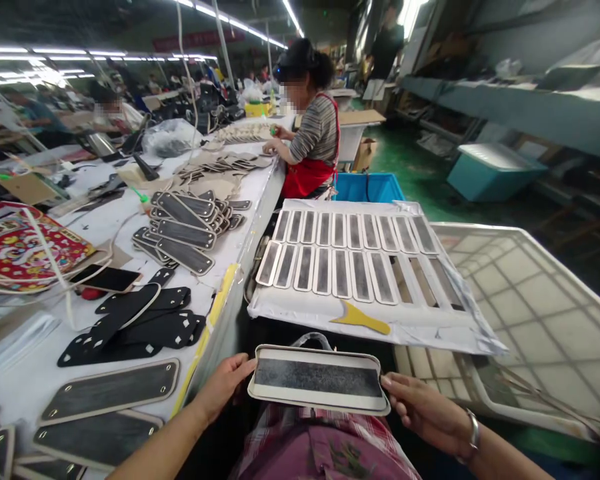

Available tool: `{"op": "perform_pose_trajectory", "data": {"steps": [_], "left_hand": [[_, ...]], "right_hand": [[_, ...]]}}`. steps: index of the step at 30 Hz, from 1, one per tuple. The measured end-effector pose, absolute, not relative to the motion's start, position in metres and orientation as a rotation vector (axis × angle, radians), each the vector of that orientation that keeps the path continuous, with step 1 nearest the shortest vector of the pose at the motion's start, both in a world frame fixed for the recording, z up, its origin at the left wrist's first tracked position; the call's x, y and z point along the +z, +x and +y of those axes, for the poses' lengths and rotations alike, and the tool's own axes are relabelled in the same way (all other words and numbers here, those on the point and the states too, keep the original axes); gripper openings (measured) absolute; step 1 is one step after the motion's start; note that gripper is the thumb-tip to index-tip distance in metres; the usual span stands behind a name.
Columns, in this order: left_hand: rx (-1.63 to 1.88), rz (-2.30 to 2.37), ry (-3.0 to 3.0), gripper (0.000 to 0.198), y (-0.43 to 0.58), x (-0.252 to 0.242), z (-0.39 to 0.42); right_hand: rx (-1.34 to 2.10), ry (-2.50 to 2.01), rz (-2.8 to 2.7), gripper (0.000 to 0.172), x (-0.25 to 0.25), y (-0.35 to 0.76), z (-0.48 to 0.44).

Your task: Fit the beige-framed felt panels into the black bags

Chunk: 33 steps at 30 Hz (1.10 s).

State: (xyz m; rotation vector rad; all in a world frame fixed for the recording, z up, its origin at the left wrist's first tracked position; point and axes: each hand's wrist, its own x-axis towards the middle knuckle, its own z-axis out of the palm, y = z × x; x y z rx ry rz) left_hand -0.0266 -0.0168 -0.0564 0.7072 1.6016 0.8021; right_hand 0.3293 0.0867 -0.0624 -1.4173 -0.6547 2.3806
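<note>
Between my two hands, just above my lap, is a long rectangular panel (317, 377) with rounded corners, a cream border and a dark grey middle strip. My left hand (225, 387) pinches its left end between thumb and fingers. At the opposite end, my right hand (420, 407), with a metal bracelet at the wrist, grips the right edge. A clear curved loop (313, 341) shows behind the panel's top edge. Beyond it lies a white board (290, 303) carrying two rows of similar smaller dark panels, with a yellow scraper-like piece (363, 318) on its near side.
To the left, a worktable (230, 230) holds a pile of dark panels (185, 233), black cut pieces (130, 327), larger panels (110, 390) and a phone (105, 278). A white crate (525, 320) stands at right. A co-worker in a red apron (313, 173) sits ahead, near a blue bin (370, 187).
</note>
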Motion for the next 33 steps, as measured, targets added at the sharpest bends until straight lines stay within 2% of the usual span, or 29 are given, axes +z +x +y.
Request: {"op": "perform_pose_trajectory", "data": {"steps": [6,10,16,24,30,33], "left_hand": [[0.832,1.604,0.771,0.045,-0.030,-0.059,-0.004],[0.868,1.654,0.841,0.048,-0.028,-0.059,0.000],[0.864,1.470,0.861,0.045,-0.026,-0.056,-0.016],[0.720,1.546,1.086,0.043,-0.034,-0.059,-0.009],[0.646,1.639,1.306,0.044,-0.047,-0.067,-0.009],[0.545,1.762,1.488,0.033,-0.051,-0.052,0.001]], "right_hand": [[2.375,-1.640,-0.927,0.032,-0.051,0.325,0.098],[2.216,-1.706,-1.099,0.031,-0.048,0.318,0.100],[2.025,-1.636,-1.388,0.036,-0.056,0.323,0.085],[1.991,-1.597,-1.617,0.025,-0.049,0.321,0.093],[1.828,-1.558,-1.729,0.030,-0.057,0.325,0.091],[1.553,-1.493,-1.925,0.038,-0.059,0.328,0.097]]}}
